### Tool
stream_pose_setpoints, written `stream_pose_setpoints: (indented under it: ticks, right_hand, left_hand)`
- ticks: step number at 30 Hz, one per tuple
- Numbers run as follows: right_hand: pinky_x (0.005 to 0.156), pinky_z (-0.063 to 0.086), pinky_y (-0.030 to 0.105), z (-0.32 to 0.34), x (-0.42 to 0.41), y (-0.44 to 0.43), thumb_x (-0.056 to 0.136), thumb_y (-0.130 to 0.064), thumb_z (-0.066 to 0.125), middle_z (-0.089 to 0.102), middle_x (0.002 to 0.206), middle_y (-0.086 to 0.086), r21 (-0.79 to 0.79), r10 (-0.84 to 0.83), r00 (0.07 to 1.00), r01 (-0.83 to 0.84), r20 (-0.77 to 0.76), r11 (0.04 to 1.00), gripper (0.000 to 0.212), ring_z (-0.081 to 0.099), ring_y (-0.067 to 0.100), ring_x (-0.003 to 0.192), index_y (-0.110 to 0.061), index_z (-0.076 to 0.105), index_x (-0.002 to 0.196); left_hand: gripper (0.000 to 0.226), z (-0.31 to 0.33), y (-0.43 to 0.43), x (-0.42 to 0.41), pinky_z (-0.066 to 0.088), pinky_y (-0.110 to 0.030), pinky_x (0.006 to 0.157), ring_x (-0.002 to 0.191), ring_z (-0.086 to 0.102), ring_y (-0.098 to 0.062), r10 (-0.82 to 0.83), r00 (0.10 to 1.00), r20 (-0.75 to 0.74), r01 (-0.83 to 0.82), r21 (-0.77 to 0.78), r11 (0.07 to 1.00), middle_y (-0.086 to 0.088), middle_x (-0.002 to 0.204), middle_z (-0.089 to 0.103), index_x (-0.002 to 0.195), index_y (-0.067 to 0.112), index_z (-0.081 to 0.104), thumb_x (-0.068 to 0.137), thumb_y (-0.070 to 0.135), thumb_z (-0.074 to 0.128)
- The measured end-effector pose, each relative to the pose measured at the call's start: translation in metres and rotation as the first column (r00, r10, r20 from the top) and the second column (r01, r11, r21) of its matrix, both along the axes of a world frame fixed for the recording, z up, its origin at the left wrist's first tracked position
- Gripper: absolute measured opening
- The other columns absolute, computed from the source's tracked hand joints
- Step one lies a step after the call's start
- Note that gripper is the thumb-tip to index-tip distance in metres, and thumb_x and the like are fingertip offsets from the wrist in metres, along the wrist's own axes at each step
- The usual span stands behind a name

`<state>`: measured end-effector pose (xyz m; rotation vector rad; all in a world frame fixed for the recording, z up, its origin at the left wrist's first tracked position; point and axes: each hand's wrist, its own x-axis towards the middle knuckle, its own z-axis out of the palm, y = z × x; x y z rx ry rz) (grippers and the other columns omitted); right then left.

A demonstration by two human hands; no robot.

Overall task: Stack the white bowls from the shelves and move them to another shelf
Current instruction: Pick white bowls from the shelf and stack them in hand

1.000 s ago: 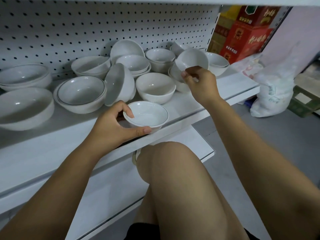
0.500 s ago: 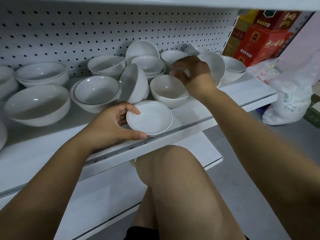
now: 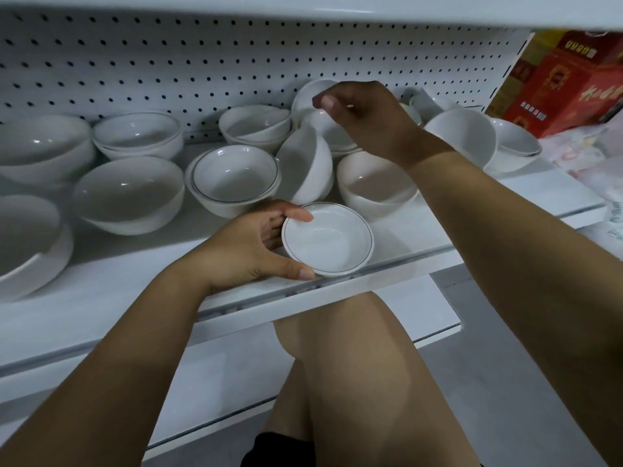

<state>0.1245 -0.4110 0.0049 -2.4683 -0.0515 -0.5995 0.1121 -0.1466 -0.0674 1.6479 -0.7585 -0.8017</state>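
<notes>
My left hand (image 3: 249, 247) grips a small shallow white bowl with a thin dark rim line (image 3: 332, 244), resting at the front edge of the white shelf (image 3: 135, 281). My right hand (image 3: 371, 123) reaches over the bowls at the back, fingertips pinched by the rim of a tilted bowl (image 3: 305, 96) leaning on the pegboard; whether it grips the bowl is unclear. A plain white bowl (image 3: 462, 136) leans on its side to the right of that wrist. Several more white bowls stand on the shelf, among them a dark-rimmed stack (image 3: 234, 176) and a plain bowl (image 3: 374, 187).
Another bowl lies on its side (image 3: 305, 166) between the rimmed stack and the plain bowl. A lower white shelf (image 3: 236, 365) juts out beneath, with my knee (image 3: 337, 348) in front of it. Red boxes (image 3: 573, 79) and a plastic bag (image 3: 606, 170) sit to the right.
My right hand has let go of the plain bowl, which now leans at the right, and has moved left to the back bowls. My left hand has kept the small bowl at the shelf edge.
</notes>
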Motion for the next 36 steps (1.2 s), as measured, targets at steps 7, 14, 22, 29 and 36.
stream_pose_setpoints:
  ticks: [7, 14, 22, 29, 36]
  right_hand:
    - [0.096, 0.034, 0.0, 0.007, 0.036, 0.027, 0.106, -0.049, 0.044, 0.071, 0.122, -0.011, -0.016, 0.031, 0.954, -0.038, -0.298, 0.999, 0.041, 0.059, -0.001, 0.115, -0.024, 0.074, 0.122]
    - [0.105, 0.032, 0.021, 0.018, 0.059, 0.036, 0.104, -0.061, 0.035, 0.061, 0.122, -0.016, -0.023, 0.051, 0.849, -0.074, -0.525, 0.997, 0.053, 0.053, 0.005, 0.12, -0.029, 0.069, 0.129]
    - [0.107, 0.044, 0.029, 0.009, 0.073, 0.039, 0.101, -0.034, 0.059, 0.073, 0.121, 0.007, -0.091, 0.091, 0.898, -0.144, -0.43, 0.985, 0.031, 0.065, 0.018, 0.114, -0.011, 0.076, 0.113]
    - [0.095, 0.053, 0.028, 0.011, 0.076, 0.042, 0.094, -0.03, 0.072, 0.074, 0.106, 0.002, -0.222, 0.147, 0.92, -0.239, -0.362, 0.945, 0.023, 0.067, 0.015, 0.103, -0.011, 0.079, 0.106]
    - [0.083, 0.047, 0.017, 0.012, 0.077, 0.044, 0.09, -0.026, 0.077, 0.077, 0.102, 0.006, -0.179, 0.118, 0.975, -0.153, -0.191, 0.972, 0.021, 0.069, 0.017, 0.097, -0.008, 0.079, 0.101]
  left_hand:
    - [0.081, -0.001, 0.007, 0.008, 0.045, -0.035, 0.115, 0.13, 0.06, -0.008, -0.063, 0.995, -0.078, 0.065, 0.025, 0.998, 0.01, 0.134, 0.068, 0.128, 0.023, 0.063, 0.056, 0.01, 0.099]
    - [0.079, -0.002, 0.009, 0.006, 0.045, -0.036, 0.115, 0.13, 0.061, -0.01, -0.045, 0.995, -0.095, 0.045, 0.005, 0.999, 0.01, 0.136, 0.067, 0.13, 0.022, 0.063, 0.058, 0.011, 0.093]
    - [0.075, -0.004, 0.01, 0.005, 0.045, -0.037, 0.115, 0.129, 0.062, -0.01, -0.034, 0.991, -0.129, 0.034, -0.006, 0.999, 0.009, 0.135, 0.068, 0.129, 0.022, 0.064, 0.063, -0.001, 0.091]
    - [0.07, -0.002, 0.009, 0.004, 0.048, -0.03, 0.112, 0.125, 0.063, -0.007, -0.028, 0.993, -0.117, 0.028, -0.002, 1.0, 0.011, 0.132, 0.069, 0.128, 0.022, 0.064, 0.069, -0.007, 0.088]
    - [0.076, -0.002, 0.01, 0.006, 0.046, -0.035, 0.115, 0.127, 0.062, -0.008, -0.028, 0.993, -0.117, 0.028, -0.008, 1.0, 0.011, 0.134, 0.068, 0.13, 0.024, 0.064, 0.062, 0.005, 0.093]
